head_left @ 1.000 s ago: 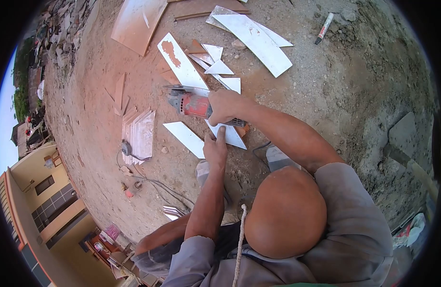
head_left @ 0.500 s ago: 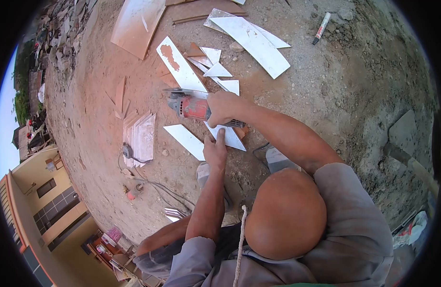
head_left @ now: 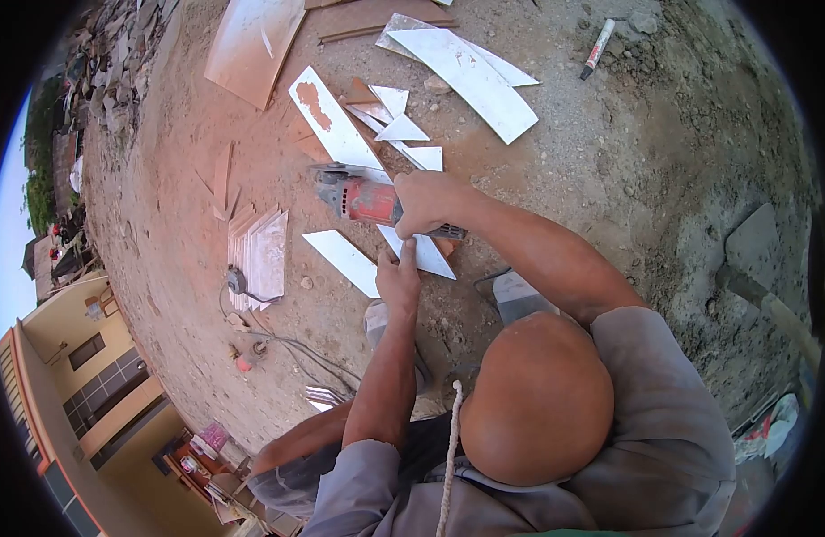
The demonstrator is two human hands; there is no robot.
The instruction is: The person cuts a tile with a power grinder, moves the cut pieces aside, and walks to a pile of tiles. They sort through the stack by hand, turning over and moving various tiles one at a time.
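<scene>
A red and black angle grinder (head_left: pixel 369 201) is in my right hand (head_left: pixel 421 202), whose fingers wrap round its body. Its disc (head_left: pixel 336 168) lies over the lower part of a white tile strip with a brown patch (head_left: pixel 341 130). My left hand (head_left: pixel 399 279) pinches the near end of a white tile piece (head_left: pixel 421 254) below the grinder. Another white strip (head_left: pixel 345 261) lies to the left of that hand. Small white triangular offcuts (head_left: pixel 402 130) are on the ground beyond the grinder.
Larger white strips (head_left: pixel 475 80) and a marker (head_left: pixel 597 49) lie farther off. At left are stacked tiles (head_left: pixel 259 255), with a cable (head_left: pixel 310 353) nearby. A shovel (head_left: pixel 752 291) is at right. A bare head (head_left: pixel 538 398) and grey shirt (head_left: pixel 663 430) fill the lower view.
The grinder and my right hand have shifted slightly right relative to the tiles. My left hand keeps its grip, and the whole view has moved a little.
</scene>
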